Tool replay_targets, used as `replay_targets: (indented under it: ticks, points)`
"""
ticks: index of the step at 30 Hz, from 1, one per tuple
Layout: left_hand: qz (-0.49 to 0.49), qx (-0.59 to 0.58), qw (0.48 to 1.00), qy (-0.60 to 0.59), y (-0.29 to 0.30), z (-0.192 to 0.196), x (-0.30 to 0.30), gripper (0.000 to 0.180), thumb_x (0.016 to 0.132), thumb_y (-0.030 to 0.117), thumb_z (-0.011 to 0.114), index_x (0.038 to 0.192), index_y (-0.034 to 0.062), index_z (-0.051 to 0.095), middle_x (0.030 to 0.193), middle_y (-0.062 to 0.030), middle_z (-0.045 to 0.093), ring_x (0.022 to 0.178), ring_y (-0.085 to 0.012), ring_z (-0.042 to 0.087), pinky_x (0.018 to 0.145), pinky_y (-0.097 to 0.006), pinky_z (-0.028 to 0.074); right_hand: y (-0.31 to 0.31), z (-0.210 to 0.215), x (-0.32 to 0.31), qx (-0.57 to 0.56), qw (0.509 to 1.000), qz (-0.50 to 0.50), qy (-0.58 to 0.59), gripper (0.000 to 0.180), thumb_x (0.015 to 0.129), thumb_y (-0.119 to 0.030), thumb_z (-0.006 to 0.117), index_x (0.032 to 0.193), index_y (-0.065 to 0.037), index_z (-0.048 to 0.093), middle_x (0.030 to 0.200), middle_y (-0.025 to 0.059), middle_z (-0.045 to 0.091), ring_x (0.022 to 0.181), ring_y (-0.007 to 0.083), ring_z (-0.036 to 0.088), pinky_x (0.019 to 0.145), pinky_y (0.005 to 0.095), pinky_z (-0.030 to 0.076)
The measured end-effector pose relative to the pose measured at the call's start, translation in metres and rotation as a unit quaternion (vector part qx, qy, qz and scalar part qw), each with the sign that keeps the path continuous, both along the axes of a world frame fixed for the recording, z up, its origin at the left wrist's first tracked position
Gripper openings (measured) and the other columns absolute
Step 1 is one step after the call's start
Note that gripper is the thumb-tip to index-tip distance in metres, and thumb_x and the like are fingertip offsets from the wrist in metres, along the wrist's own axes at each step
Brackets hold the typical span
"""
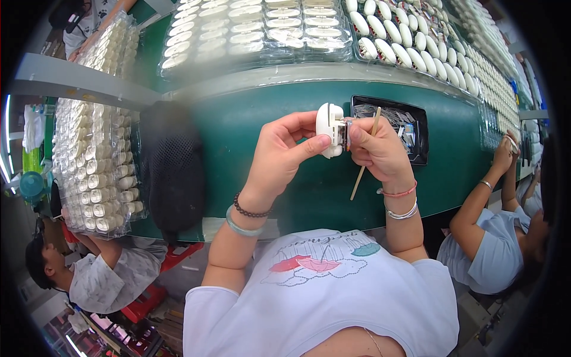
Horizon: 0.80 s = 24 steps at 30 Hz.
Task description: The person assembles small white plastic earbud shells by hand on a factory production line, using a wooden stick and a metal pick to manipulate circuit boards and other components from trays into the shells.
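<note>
White oval plastic housing (324, 128) is up in the air between both hands, over the green tabletop (250, 107). Left hand (285, 146) has it pinched along its left side, thumb on the near face and fingers behind, which I'd guess is to steady it and leave the fitted-out side turned towards the other hand.

Right hand (380, 149) is closed up too: thumb and fingertips are right at a small metallic piece (348, 134) on the housing's right side. Can't tell whether that piece is attached or just held against it. Same hand has a thin wooden stick (358, 181) tucked through the grip, slanting down towards the wearer, probably so it doesn't have to be put down.

Black tray (421, 156) of loose metal strips (395, 116) sits just behind and beside the right hand, I'd say to be within easy reach. Rows of similar white shells (389, 33) are in clear trays at the back, well apart from the hands, likely to leave the front free for handwork.
</note>
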State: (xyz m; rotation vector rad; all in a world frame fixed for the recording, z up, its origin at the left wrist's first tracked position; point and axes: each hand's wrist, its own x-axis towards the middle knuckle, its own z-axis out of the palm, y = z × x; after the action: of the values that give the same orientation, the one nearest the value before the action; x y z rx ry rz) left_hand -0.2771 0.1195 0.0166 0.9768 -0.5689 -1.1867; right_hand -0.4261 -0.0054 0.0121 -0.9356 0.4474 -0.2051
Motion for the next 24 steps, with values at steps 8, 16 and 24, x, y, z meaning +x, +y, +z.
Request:
replay_targets:
  ticks: [8, 16, 24]
  points:
    - [-0.019, 0.005, 0.999, 0.042, -0.001, -0.006, 0.002, 0.040, 0.078, 0.003, 0.067, 0.111, -0.0040, 0.046, 0.089, -0.0113, 0.061, 0.084, -0.0149, 0.060, 0.074, -0.028, 0.053, 0.002, 0.001, 0.002, 0.003, 1.000, 0.008, -0.025, 0.035, 0.083, -0.023, 0.066, 0.107, 0.001, 0.057, 0.083, -0.0016, 0.056, 0.051, -0.0008, 0.036, 0.040, 0.0149, 0.021]
    - [-0.051, 0.020, 0.997, 0.056, 0.000, -0.013, 0.005, 0.025, 0.081, 0.007, 0.065, 0.099, -0.0031, 0.051, 0.090, -0.0097, 0.061, 0.079, -0.0130, 0.061, 0.071, -0.026, 0.052, 0.001, 0.014, 0.004, -0.002, 0.998, 0.057, -0.034, 0.049, 0.079, -0.019, 0.071, 0.119, -0.003, 0.046, 0.090, 0.0012, 0.058, 0.060, -0.0010, 0.045, 0.041, 0.0125, 0.023]
    - [0.040, -0.035, 0.995, -0.083, -0.002, -0.009, -0.019, 0.049, 0.075, -0.002, 0.068, 0.119, -0.0077, 0.047, 0.108, -0.0119, 0.058, 0.097, -0.0169, 0.057, 0.085, -0.028, 0.048, 0.023, 0.014, 0.013, -0.108, 0.980, -0.167, 0.002, 0.039, 0.073, -0.012, 0.075, 0.096, -0.001, 0.046, 0.089, 0.0065, 0.056, 0.077, 0.0078, 0.052, 0.062, 0.0198, 0.045]
